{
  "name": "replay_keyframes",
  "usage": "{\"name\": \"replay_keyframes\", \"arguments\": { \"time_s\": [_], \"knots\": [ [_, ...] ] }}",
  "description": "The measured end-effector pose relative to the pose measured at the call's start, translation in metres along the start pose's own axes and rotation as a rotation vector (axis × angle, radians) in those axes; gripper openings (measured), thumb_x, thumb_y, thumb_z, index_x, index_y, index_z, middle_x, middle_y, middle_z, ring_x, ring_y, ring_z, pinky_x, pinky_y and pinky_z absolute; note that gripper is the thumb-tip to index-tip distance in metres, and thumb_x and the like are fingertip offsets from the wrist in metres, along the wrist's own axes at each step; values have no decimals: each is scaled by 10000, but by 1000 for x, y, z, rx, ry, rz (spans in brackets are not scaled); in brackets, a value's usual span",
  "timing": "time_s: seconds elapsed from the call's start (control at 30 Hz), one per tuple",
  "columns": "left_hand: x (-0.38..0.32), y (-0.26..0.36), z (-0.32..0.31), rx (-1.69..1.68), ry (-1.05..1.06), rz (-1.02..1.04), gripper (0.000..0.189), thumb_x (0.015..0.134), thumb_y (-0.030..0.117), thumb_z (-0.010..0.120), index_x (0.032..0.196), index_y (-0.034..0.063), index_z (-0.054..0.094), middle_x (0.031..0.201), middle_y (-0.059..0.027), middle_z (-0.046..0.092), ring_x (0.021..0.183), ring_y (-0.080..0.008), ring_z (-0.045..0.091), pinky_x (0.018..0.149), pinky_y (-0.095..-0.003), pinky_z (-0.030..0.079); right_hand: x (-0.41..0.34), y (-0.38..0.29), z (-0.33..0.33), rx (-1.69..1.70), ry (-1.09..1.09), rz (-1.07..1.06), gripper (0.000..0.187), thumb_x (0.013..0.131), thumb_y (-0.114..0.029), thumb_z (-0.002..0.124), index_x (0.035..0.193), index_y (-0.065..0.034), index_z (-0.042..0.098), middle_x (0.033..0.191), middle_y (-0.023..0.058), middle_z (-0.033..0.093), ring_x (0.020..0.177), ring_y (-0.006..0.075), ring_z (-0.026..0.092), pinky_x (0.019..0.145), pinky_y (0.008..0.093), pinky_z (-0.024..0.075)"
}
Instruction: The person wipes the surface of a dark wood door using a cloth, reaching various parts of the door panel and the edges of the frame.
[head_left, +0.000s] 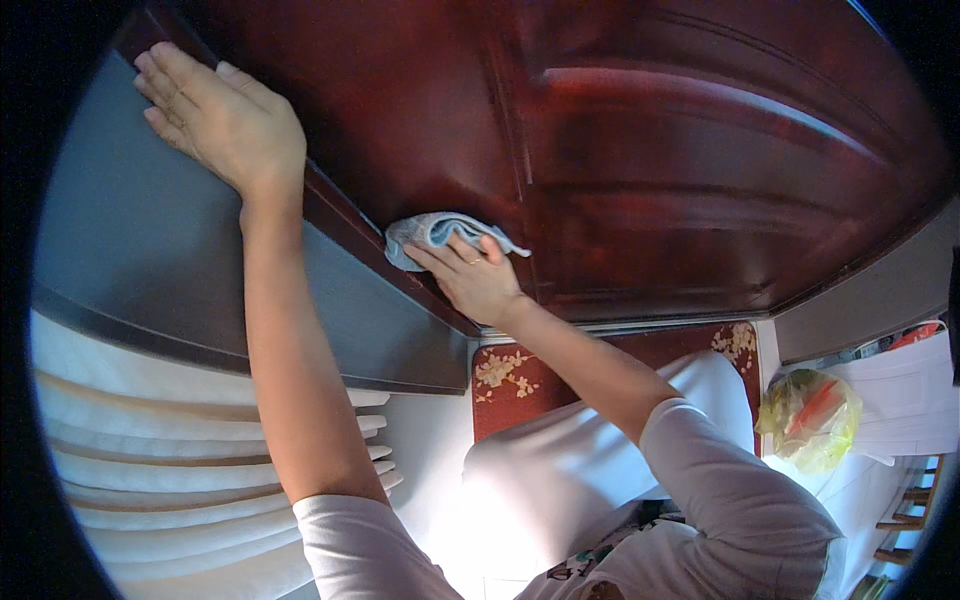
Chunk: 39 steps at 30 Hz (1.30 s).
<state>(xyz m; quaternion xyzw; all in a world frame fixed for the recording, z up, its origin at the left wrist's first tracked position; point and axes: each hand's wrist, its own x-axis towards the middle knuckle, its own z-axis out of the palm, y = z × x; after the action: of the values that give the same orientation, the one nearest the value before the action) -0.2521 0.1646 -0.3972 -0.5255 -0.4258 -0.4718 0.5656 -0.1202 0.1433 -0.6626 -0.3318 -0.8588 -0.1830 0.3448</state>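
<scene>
A folded blue-grey cloth (420, 234) is pressed against a dark red panelled door (457, 150), low on it and close to the frame. My right hand (480, 285) lies over the cloth with its fingers spread on it. Higher up at the left, my left hand (225, 120) rests flat against the door frame (337, 199) and the edge of the grey wall panel (150, 187) beside it. Nothing is visible in that hand. Part of the cloth is hidden under my right fingers.
A red floor mat with pale flowers (510, 386) lies at the foot of the door. A white pleated curtain (172, 480) hangs at the lower left. To the right stand a yellowish plastic bag (810, 420) and a white cabinet (900, 397).
</scene>
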Motion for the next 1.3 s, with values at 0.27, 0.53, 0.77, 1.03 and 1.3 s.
{"name": "replay_keyframes", "arguments": {
  "time_s": [0.27,0.53,0.77,1.03,1.3],
  "knots": [
    [-4,-4,-3,39,-31,-27,535,921,176,377,1358,-101,240,1416,-279,260,1345,-396,203,1102,-492,94,-119,115,-20,-285,87,221,464,827,-429,539,1264,-279,498,1358,13,404,1183,274,388,972,648,98],
    [-2,-4,3,26,14,7,516,929,192,362,1356,-86,278,1413,-265,285,1347,-385,212,1103,-487,101,-75,82,-22,-12,398,534,586,829,-455,518,1348,-205,412,1441,137,262,1328,424,104,976,673,-20],
    [-12,-20,14,105,57,117,498,934,219,405,1328,-78,337,1361,-265,369,1291,-371,337,1080,-500,188,-90,133,-50,-356,252,171,506,782,-453,566,1268,-326,502,1390,17,360,1290,327,230,1024,613,-31],
    [-12,-63,10,289,-54,100,493,927,226,408,1302,-87,347,1301,-279,411,1233,-400,386,1062,-524,209,-198,266,-102,-233,442,600,638,896,-573,291,1344,-128,383,1497,152,134,1381,389,-32,1045,592,-74],
    [-14,-95,15,392,-70,115,457,907,209,411,1249,-94,390,1209,-275,471,1134,-417,453,1044,-529,224,-233,311,-102,218,999,1364,683,961,-364,330,1398,92,71,1481,256,30,1380,366,18,1119,407,34]
  ]
}}
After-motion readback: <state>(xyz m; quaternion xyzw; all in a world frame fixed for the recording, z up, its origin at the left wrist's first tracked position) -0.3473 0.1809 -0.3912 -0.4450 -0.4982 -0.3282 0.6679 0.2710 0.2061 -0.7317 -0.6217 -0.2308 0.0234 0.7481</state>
